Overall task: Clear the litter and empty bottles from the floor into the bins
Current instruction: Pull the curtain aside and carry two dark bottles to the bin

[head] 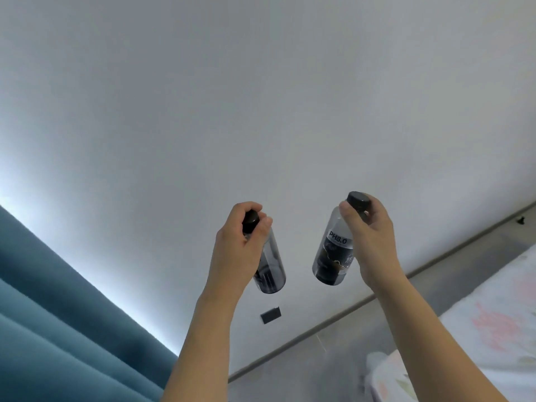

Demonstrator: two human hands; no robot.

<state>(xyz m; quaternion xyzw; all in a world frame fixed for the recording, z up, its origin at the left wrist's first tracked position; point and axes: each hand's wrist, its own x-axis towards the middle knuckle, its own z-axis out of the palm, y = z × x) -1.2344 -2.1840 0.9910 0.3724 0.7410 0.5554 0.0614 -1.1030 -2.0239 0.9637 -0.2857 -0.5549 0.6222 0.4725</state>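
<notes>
Each hand held one bottle by its top. The left hand [240, 242] pinched the black cap of the left bottle [269, 268], and the right hand [368, 236] pinched the cap of the right bottle [333, 253]. Both bottles hung down, long way nearly up-and-down, side by side but apart, in front of the wall [261, 97]. No bin showed, so I could not tell which hand was nearer one.

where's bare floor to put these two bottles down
Bare floor runs as a grey strip between the skirting under the white wall and the bed. Near the bed corner it narrows. The curtain fills the left. No bin shows.
</notes>
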